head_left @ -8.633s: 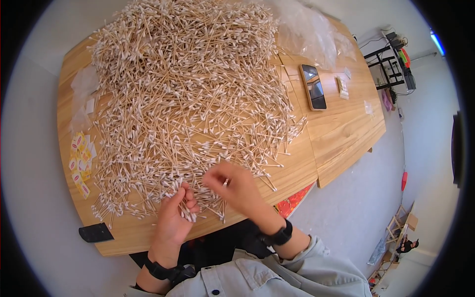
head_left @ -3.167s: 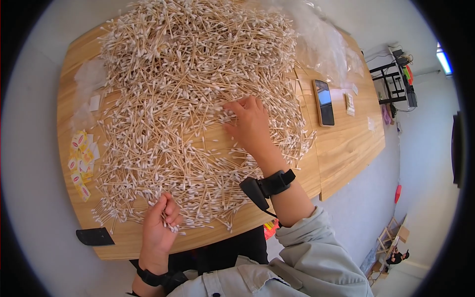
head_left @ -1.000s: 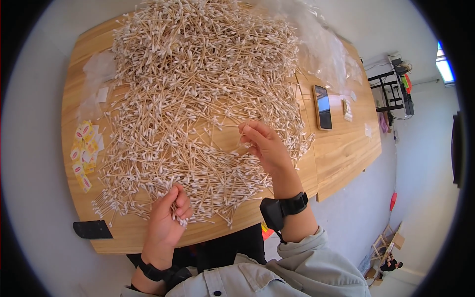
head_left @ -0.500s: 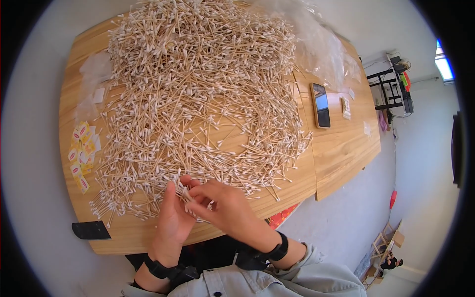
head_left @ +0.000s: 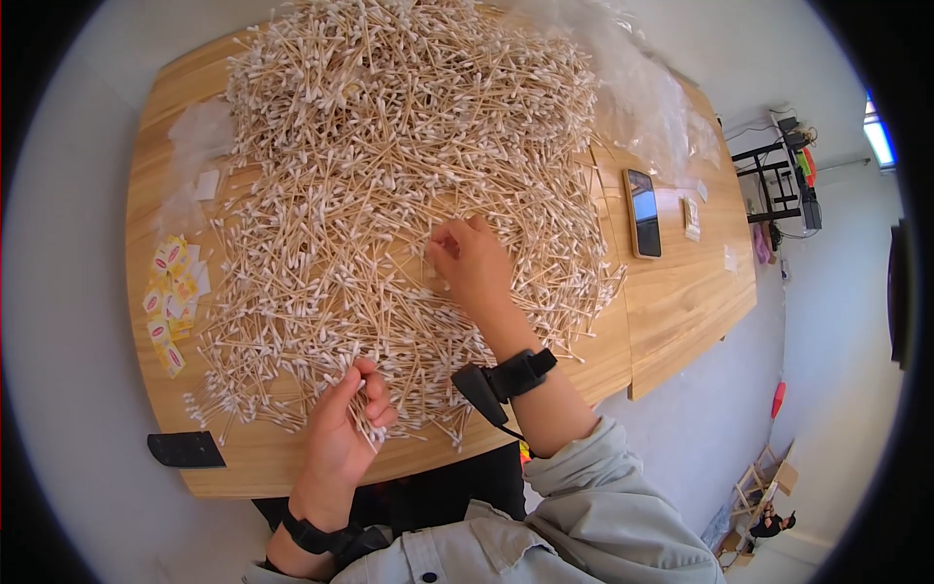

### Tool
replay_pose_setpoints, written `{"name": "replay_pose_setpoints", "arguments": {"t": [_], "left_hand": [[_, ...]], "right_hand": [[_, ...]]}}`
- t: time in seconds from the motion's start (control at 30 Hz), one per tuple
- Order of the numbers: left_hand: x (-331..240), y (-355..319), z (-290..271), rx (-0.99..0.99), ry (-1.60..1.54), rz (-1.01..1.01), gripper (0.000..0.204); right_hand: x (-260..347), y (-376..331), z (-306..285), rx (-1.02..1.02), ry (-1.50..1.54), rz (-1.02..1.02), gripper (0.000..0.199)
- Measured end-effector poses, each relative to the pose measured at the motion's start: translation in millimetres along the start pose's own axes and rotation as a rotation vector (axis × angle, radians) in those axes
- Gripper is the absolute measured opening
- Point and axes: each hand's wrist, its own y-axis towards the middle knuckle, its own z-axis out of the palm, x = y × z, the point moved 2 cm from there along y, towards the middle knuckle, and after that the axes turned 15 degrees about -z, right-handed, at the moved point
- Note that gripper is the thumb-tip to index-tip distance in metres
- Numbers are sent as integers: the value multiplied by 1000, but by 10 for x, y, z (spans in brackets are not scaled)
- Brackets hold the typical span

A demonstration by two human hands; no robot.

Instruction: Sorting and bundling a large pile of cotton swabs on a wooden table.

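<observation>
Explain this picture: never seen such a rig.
No machine here: these are a person's bare left hand and right hand. The left of two wide fisheye cameras worn on the person's head looks down, so straight edges bend. The left hand grips a small bunch of cotton swabs; the right is over a large heap of loose swabs; whether it holds anything, I can't tell. The heap covers much of a wooden table, with yellow-and-white slips to its left and a phone and clear plastic to its right.
</observation>
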Motion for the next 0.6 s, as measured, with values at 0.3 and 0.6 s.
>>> {"name": "replay_pose_setpoints", "arguments": {"t": [0.3,0.6], "left_hand": [[-83,-30,-89,-17,-31,23,14],[-105,-75,-98,17,-33,30,15]], "right_hand": [[-216,-345,-334,177,77,54,12],[-169,-136,-198,127,-38,-46,14]]}}
